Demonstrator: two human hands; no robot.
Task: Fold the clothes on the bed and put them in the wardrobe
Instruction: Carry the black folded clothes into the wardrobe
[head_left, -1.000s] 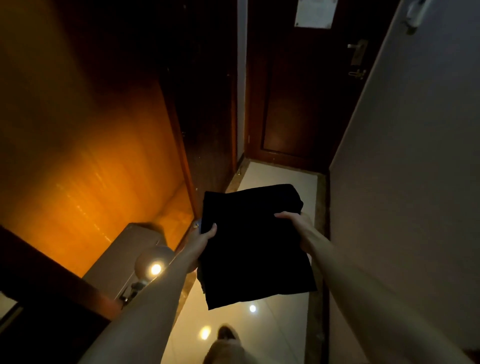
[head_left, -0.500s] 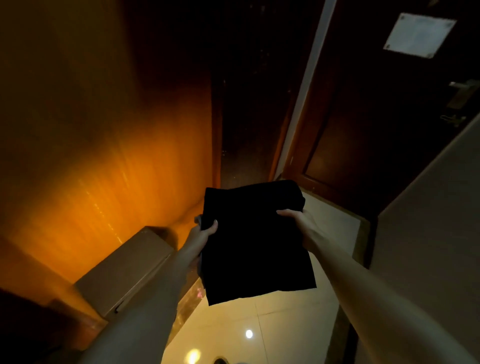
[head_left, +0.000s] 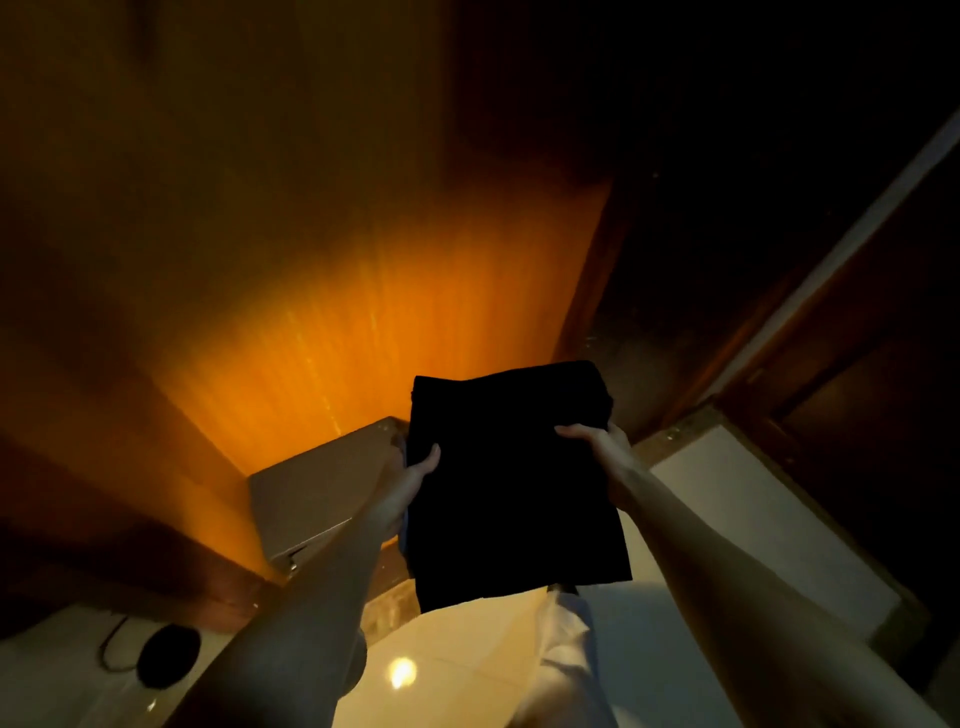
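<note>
A folded black garment (head_left: 511, 483) is held flat in front of me at waist height. My left hand (head_left: 413, 475) grips its left edge, thumb on top and fingers underneath. My right hand (head_left: 597, 447) grips its right edge the same way. A bluish layer shows under the black cloth at its left edge. Ahead of me stands an orange-lit wooden panel (head_left: 322, 291), with a dark opening (head_left: 649, 218) to its right; whether these belong to the wardrobe I cannot tell.
A grey box-like unit (head_left: 322, 499) stands low against the wooden panel, just left of the garment. A dark wooden door (head_left: 872, 364) is at the right. A black round object with a cable (head_left: 169, 660) lies lower left. Glossy floor tiles (head_left: 727, 530) lie below.
The view has swung left: the wooden panel now fills the view and the door has slid to the right edge. Both hands keep the same hold on the garment.
</note>
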